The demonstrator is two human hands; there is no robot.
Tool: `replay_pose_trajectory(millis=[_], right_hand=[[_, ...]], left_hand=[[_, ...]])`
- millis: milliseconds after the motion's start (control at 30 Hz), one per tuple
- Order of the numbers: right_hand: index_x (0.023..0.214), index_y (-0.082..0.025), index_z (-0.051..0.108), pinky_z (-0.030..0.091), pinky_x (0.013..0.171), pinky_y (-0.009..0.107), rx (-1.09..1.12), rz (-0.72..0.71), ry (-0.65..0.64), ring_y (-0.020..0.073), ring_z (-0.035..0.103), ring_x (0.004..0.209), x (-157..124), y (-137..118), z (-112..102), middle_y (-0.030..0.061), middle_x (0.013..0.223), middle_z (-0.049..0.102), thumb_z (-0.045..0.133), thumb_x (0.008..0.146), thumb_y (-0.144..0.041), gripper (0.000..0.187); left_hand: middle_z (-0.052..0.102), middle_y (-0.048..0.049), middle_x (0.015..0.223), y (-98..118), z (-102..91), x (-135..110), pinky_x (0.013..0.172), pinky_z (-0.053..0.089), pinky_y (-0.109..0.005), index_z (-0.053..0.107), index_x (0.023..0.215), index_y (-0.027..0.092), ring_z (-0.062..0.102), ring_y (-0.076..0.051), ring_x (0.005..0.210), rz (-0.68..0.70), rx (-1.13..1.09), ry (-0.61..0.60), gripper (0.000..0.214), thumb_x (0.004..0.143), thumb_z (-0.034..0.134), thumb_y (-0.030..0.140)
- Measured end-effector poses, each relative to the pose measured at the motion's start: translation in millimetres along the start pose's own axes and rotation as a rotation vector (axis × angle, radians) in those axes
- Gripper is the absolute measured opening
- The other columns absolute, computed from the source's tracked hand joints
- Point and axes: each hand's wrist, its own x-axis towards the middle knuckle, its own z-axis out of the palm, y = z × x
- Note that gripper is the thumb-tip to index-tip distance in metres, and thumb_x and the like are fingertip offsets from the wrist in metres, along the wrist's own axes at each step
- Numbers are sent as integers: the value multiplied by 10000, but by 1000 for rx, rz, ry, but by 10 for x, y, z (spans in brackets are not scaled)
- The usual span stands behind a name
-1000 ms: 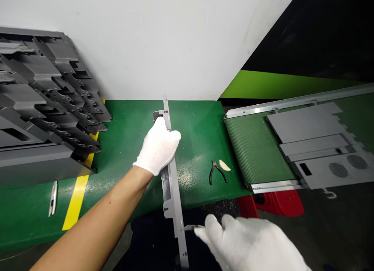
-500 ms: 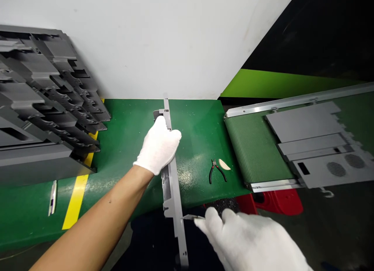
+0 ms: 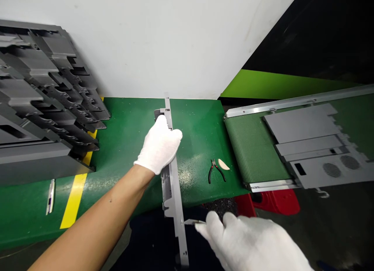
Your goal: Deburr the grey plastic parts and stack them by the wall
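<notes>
A long grey plastic panel (image 3: 175, 193) stands on edge, reaching from the back of the green table out past its front edge. My left hand (image 3: 160, 144), in a white glove, is closed around its upper part. In my right hand (image 3: 248, 240), also gloved in white, is a knife whose thin pointed blade (image 3: 190, 222) sticks out to the left. The tip meets the panel's right edge low down, or lies very close to it. The glove hides the knife's handle.
Grey moulded panels (image 3: 46, 88) stand stacked at the left beside yellow tape (image 3: 73, 203). Cutting pliers (image 3: 215, 171) and a pale half-round piece (image 3: 223, 164) lie right of the panel. Another grey panel rests on the conveyor (image 3: 257, 146). A red bin (image 3: 244, 205) with dark scraps sits below the table.
The panel on the conveyor has shifted slightly left. My right hand and the blade are a touch lower along the edge. My left hand keeps its hold.
</notes>
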Motion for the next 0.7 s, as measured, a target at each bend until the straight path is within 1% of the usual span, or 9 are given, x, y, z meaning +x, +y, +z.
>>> replay_pose_trajectory(millis=[167,267,367,400,467,533,600,633,700], right_hand=[[658,-256,478,90,417,370,30,5,30,150,433,288,-16,-1,-3,-35,419,482,464,1006,-440,395],[672,-247,511,183,401,331,175,51,47,121,458,339,-9,17,-3,-37,469,525,444,1026,-414,397],[675,-238,523,318,437,251,404,206,70,95,502,411,28,-17,-5,-38,540,569,419,1040,-432,427],[674,-240,527,346,448,232,472,273,71,94,520,430,44,-42,-11,-40,553,579,419,1037,-455,435],[689,-257,550,358,421,217,574,418,89,104,566,464,78,-92,-36,-43,585,616,430,1021,-503,430],[722,-279,585,349,380,212,661,568,136,114,593,482,108,-103,-75,-47,611,644,439,1004,-531,406],[733,-282,597,367,382,195,796,663,152,115,575,474,117,-42,-113,-51,583,614,438,998,-537,401],[721,-273,589,389,405,185,878,688,144,116,556,475,106,17,-126,-49,564,582,432,997,-539,413],[701,-252,572,419,448,181,1039,743,127,116,506,483,39,165,-129,-41,547,516,428,989,-559,445]], left_hand=[[460,14,687,-9,-8,17,591,303,-312,369,814,225,395,-146,625,2,13,-16,175,789,542,212],[450,16,678,-15,-8,13,584,302,-311,357,801,226,390,-143,619,8,8,-3,188,781,544,211],[433,23,668,-22,0,5,564,292,-309,333,783,231,370,-138,597,18,-10,0,206,777,538,216],[436,23,670,-25,-1,8,559,295,-308,329,781,232,368,-137,593,18,-16,-6,206,774,534,213],[464,16,696,-31,-28,35,562,321,-304,340,783,229,390,-138,602,27,-28,-31,187,765,525,206],[506,1,734,-29,-114,86,572,356,-301,366,783,223,429,-145,626,46,-26,-85,158,754,520,211],[540,-10,763,3,-273,142,569,376,-296,397,783,216,456,-153,640,118,7,-191,123,751,515,222],[559,-14,776,37,-374,160,564,380,-293,420,791,212,467,-156,643,185,42,-265,102,751,512,224],[597,-15,804,142,-585,162,562,383,-283,482,834,206,491,-159,645,382,156,-433,84,756,511,221]])
